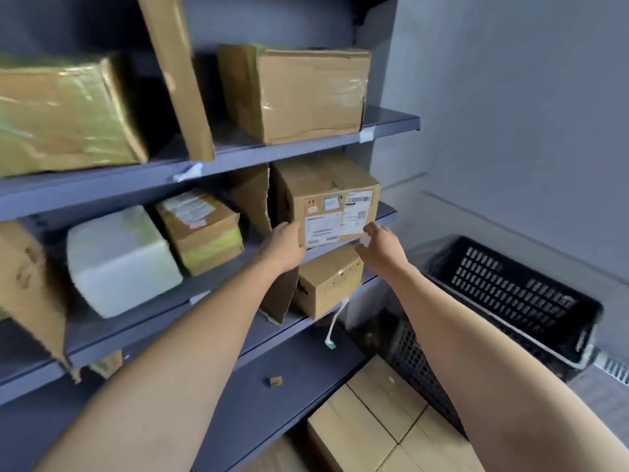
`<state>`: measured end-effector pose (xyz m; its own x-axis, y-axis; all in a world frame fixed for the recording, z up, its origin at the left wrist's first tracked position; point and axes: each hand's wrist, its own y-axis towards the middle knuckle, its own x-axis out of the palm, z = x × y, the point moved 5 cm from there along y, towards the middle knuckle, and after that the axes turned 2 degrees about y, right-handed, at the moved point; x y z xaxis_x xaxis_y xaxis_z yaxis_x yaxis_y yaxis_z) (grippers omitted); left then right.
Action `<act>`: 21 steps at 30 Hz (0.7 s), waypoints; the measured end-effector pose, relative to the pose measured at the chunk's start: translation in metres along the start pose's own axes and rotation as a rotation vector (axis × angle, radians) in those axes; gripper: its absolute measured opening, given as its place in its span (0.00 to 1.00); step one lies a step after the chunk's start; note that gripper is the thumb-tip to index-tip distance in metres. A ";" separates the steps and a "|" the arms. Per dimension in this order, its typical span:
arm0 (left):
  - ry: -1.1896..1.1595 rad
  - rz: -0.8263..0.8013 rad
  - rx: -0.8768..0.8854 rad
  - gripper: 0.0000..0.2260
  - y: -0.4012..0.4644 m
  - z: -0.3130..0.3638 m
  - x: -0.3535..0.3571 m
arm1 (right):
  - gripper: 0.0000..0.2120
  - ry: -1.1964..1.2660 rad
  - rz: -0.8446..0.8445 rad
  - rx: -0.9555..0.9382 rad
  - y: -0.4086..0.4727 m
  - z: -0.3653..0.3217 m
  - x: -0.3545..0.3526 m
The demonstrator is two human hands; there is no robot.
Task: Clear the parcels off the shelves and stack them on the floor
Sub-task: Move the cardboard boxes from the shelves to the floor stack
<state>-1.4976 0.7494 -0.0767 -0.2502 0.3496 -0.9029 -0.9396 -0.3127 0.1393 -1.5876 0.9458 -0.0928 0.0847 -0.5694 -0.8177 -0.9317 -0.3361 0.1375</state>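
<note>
Labelled parcel [335, 206], frame centre, middle shelf [218, 284]: long axis running back into the shelf (label outward); left hand [284, 245] touching its lower-left corner, right hand [381, 247] loosely spread, just beside it

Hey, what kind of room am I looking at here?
Probably a parcel storeroom or mailroom: dark grey metal shelves loaded with taped brown cardboard parcels, a labelled cardboard box with a barcode sticker, and black plastic crates against the wall.
</note>
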 end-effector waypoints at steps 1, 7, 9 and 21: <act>-0.008 0.020 0.018 0.13 0.012 0.004 -0.005 | 0.23 0.001 0.022 0.003 0.010 0.002 -0.008; -0.073 0.111 -0.081 0.23 0.083 0.019 -0.020 | 0.22 0.031 0.141 -0.029 0.082 0.000 -0.029; -0.065 0.093 -0.177 0.27 0.106 0.015 -0.015 | 0.21 0.020 0.182 -0.043 0.106 -0.001 -0.029; -0.415 -0.081 -0.526 0.62 0.165 -0.008 0.007 | 0.36 0.126 0.068 0.134 0.208 0.008 -0.001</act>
<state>-1.6525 0.6937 -0.0637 -0.3515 0.6679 -0.6560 -0.7469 -0.6226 -0.2336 -1.7848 0.8823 -0.0683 0.0559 -0.6793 -0.7317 -0.9748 -0.1957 0.1072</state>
